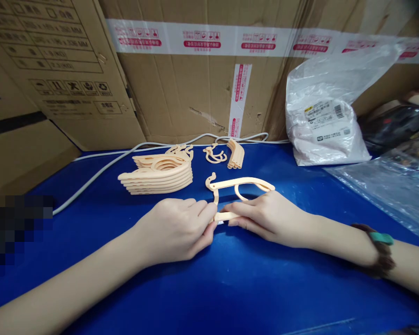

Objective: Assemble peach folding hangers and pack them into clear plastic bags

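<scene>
Both of my hands work on a beige plastic folding clothes hanger [242, 182] over the blue table. My left hand [183, 228] is closed, pinching the hanger near the end of a short straight piece. The fingers cover the exact spot of contact. My right hand [265, 216] grips the other side of that piece, thumb and fingers pressed together, and hides part of the hanger. The hook and one long curved arm stick out beyond my hands. Behind my left hand lies a neat stack of folded beige hangers [157, 179], their hooks at the back.
Loose beige hooks [214, 156] and a small pile of curved arm pieces [235, 154] lie at the back. White cables [106, 174] run along the cardboard boxes [195, 88]. A white plastic bag [324, 125] stands back right, with clear plastic film [387, 186] in front.
</scene>
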### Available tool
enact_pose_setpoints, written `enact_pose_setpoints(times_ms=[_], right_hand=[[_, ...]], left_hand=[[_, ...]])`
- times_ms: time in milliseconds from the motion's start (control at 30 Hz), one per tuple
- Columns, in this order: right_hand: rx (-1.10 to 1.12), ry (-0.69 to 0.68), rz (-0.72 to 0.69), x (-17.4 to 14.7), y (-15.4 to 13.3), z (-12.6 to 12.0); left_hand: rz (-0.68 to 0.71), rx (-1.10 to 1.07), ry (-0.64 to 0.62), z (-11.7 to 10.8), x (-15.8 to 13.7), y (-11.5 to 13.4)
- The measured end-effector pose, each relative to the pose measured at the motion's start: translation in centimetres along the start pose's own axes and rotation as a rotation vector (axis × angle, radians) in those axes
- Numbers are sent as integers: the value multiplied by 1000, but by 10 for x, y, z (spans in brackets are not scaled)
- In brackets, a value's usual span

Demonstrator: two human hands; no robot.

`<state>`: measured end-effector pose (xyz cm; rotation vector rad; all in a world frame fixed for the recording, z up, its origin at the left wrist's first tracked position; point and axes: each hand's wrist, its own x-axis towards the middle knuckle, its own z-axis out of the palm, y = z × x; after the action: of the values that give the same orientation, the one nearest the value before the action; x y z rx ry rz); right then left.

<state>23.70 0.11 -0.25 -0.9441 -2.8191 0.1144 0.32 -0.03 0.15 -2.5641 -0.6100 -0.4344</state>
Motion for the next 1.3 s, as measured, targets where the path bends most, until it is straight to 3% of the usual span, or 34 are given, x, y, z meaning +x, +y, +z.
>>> enact_pose_setpoints(times_ms=[333, 600, 833, 1300], right_hand=[[2, 8, 38, 0, -3, -3], [-19, 247, -37, -2, 3, -10], [-131, 359, -38, -5, 12, -17], [-123, 298, 100, -4, 29, -18]], left_hand=[[-81, 66, 24, -1, 1, 6], [-153, 3, 56, -5, -2, -4], [-177, -49, 21, -5, -4, -6], [-158, -80, 28, -8, -4, -3]])
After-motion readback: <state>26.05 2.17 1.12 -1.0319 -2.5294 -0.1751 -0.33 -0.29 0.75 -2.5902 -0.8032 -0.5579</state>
